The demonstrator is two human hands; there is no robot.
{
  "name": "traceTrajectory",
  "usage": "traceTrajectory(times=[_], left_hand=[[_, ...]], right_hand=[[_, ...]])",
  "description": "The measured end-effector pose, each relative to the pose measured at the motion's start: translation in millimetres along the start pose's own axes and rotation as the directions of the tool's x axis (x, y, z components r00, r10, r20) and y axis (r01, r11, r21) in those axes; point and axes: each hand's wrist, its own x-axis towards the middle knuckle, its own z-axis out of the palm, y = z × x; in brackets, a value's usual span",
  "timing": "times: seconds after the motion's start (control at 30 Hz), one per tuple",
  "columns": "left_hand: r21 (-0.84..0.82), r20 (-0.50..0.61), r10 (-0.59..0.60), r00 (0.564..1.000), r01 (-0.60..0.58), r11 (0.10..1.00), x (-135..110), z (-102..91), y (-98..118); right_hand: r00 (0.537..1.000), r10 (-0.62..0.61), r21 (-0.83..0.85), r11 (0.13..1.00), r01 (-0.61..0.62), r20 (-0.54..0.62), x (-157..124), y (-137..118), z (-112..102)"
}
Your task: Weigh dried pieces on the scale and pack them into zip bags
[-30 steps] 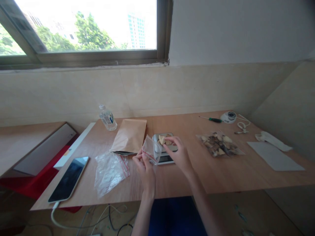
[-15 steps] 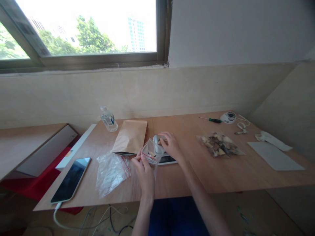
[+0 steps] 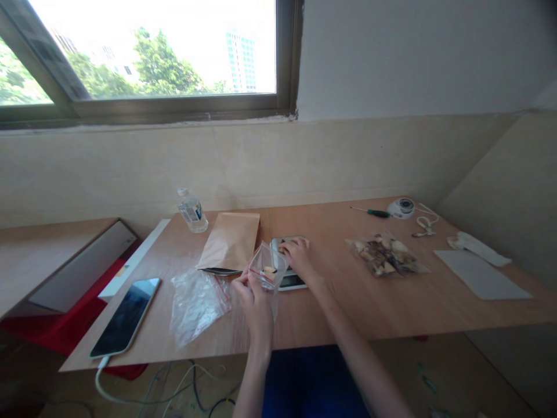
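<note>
My left hand [image 3: 251, 293] pinches a small clear zip bag [image 3: 278, 264] with a red line along its mouth. A pale dried slice [image 3: 270, 270] shows inside the bag. Just beyond it, a white digital scale [image 3: 292, 283] lies on the table, partly hidden by the bag and my right arm. Over the scale's plate, my right hand [image 3: 297, 254] has its fingers bent and closed around a small brownish dried piece [image 3: 282, 248]. What else lies under those fingers is hidden.
Left of my hands are a brown paper pouch [image 3: 230, 241], several clear bags [image 3: 198, 307], a phone [image 3: 126, 318] on a cable and a water bottle [image 3: 192, 212]. Rightward lie a bag of dried pieces [image 3: 385, 255], a screwdriver [image 3: 376, 213], a white camera [image 3: 401, 208] and a white sheet [image 3: 483, 276].
My right hand has shifted slightly down onto the scale, its fingers bending more around the dried piece. The bag in my left hand stays in nearly the same place.
</note>
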Motion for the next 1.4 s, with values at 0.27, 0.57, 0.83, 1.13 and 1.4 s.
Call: traceTrajectory(times=[0.27, 0.57, 0.83, 1.13, 1.4], left_hand=[[0.043, 0.008, 0.038, 0.999, -0.038, 0.998, -0.2, 1.8, 2.6], [0.032, -0.038, 0.047, 0.998, -0.046, 0.998, 1.1, 1.0, -1.0], [-0.128, -0.103, 0.010, 0.995, -0.023, 0.992, -3.2, 1.8, 8.7], [-0.374, -0.044, -0.084, 0.995, 0.062, 0.925, -11.2, 7.8, 16.5], [-0.398, -0.009, -0.083, 0.997, 0.072, 0.914, -10.7, 7.8, 14.2]], right_hand=[[0.973, 0.168, 0.628, 0.778, -0.032, -0.158, -6.3, -39.2, -65.4], [0.992, 0.092, 0.541, 0.841, -0.033, -0.082, -2.8, -8.9, -74.4], [0.991, 0.127, 0.006, 0.992, -0.128, 0.029, -16.3, 43.2, -0.3], [0.995, 0.093, -0.032, 0.995, -0.093, -0.023, -13.8, 40.1, 4.9], [0.992, 0.122, 0.170, 0.979, -0.117, -0.020, -8.8, 50.9, 6.9]])
